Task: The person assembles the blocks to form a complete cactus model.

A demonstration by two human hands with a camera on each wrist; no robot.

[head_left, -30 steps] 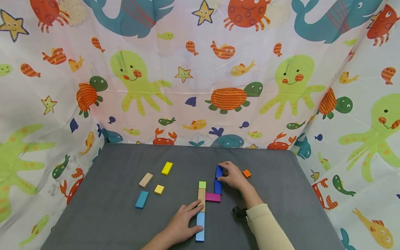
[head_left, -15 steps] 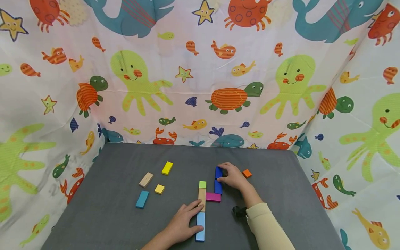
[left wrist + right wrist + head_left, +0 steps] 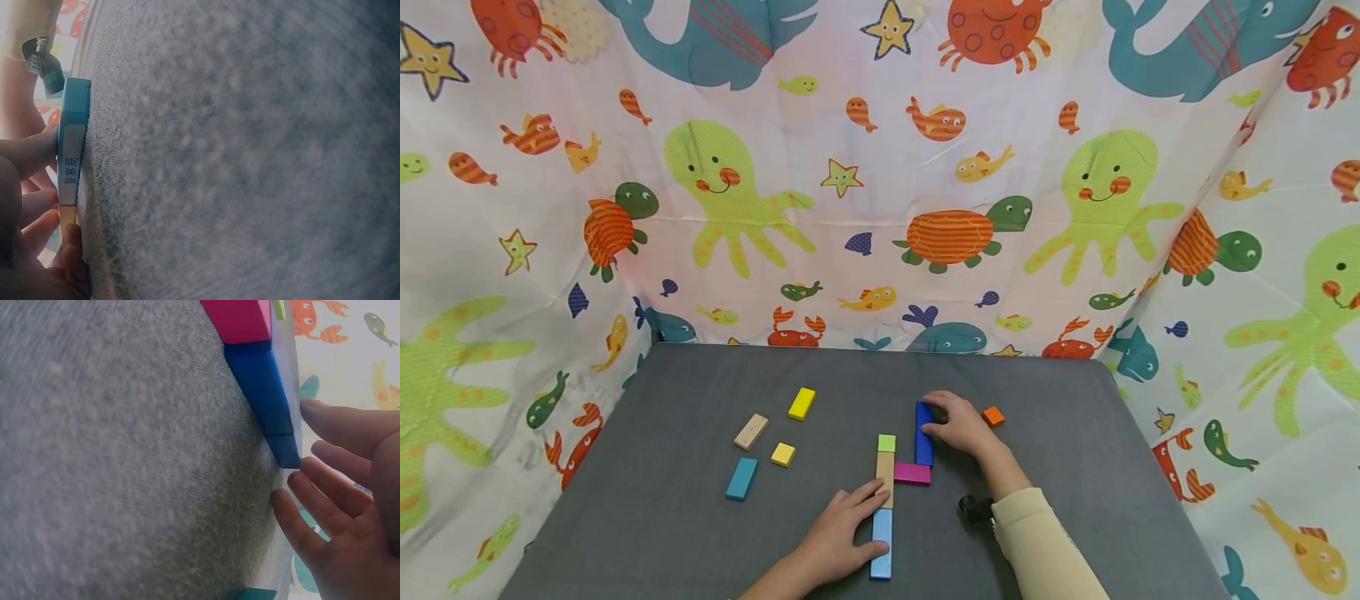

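In the head view my left hand [image 3: 837,537] rests on a line of blocks. Its fingertips lie on a tan block [image 3: 885,463], and the thumb touches a light blue block [image 3: 882,567] with printed marks, seen closer in the left wrist view. A light green block [image 3: 886,443] caps the far end. From the tan block's right side a magenta block [image 3: 912,474] sticks out. Two dark blue blocks [image 3: 923,450] run end to end away from it. My right hand [image 3: 962,423] pinches the farther one, index finger at its far end, thumb at its side.
On the grey table left lie a yellow block [image 3: 801,403], a smaller yellow block [image 3: 782,454], a pale wood block [image 3: 750,432] and a teal block [image 3: 741,479]. An orange block [image 3: 993,416] sits beyond my right hand. Patterned cloth [image 3: 842,225] hangs behind.
The farther dark blue block has shifted slightly and now stands straight in line with the nearer one. My left hand has stayed in place.
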